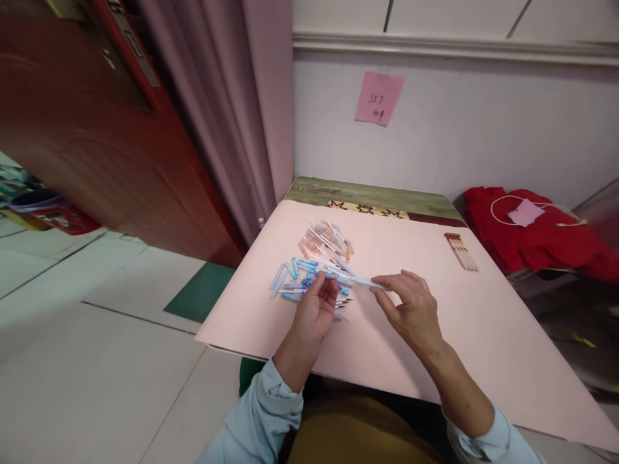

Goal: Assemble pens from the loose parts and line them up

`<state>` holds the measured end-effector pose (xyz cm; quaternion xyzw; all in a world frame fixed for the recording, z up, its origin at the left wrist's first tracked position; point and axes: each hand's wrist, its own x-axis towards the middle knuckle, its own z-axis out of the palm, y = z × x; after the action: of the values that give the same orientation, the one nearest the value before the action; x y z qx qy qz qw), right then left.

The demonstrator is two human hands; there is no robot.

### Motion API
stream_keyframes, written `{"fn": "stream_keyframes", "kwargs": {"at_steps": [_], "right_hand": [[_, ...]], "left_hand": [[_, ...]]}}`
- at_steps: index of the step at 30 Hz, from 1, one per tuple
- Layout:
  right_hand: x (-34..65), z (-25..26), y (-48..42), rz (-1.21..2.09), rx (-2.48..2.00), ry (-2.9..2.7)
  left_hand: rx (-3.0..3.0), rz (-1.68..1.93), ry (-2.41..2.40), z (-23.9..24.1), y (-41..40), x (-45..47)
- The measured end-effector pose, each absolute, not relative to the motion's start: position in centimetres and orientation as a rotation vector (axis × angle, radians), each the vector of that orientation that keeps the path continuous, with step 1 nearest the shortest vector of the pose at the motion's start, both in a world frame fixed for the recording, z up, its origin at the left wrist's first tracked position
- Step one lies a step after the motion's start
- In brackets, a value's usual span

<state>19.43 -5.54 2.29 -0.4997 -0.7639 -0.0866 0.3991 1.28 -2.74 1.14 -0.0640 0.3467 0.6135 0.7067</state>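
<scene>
Pale blue pen (362,281): it is spanning the gap between the two hands, above the desk (507,361); taking it as the dial's centre, twelve is pointing to the wall.
Left hand (316,306): at eight o'clock, its grip is pinching the darker blue end of the pen between thumb and finger, the other fingers curling.
Right hand (411,306): at four o'clock, its grip is pinching the pale end, thumb below and fingers above.
Blue pen parts (306,265): they are lying loose in a heap towards nine o'clock, partly hiding behind the left hand.
Dark-tipped rods (342,303): they are showing just beside that hand.
Pinkish clear parts (338,240): they are lying towards eleven, with white rods among them.
Brown-topped bundle (461,251): it is resting well apart, between two and three.
Step in hand: both hands seem to be working one pen; whether they are joining, parting or turning it, I cannot tell.
Next move: it is probably calling for a firm pinch at both ends, steady wrists and a straight line between the hands.
</scene>
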Motion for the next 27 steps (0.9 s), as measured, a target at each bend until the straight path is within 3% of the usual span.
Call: {"fn": "stream_keyframes", "kwargs": {"at_steps": [27], "right_hand": [[18.3,1.6,-6.2,-0.147,-1.290,-1.891]], "left_hand": [[-0.024,1.440,0.837,1.0,-3.9,2.3]]}}
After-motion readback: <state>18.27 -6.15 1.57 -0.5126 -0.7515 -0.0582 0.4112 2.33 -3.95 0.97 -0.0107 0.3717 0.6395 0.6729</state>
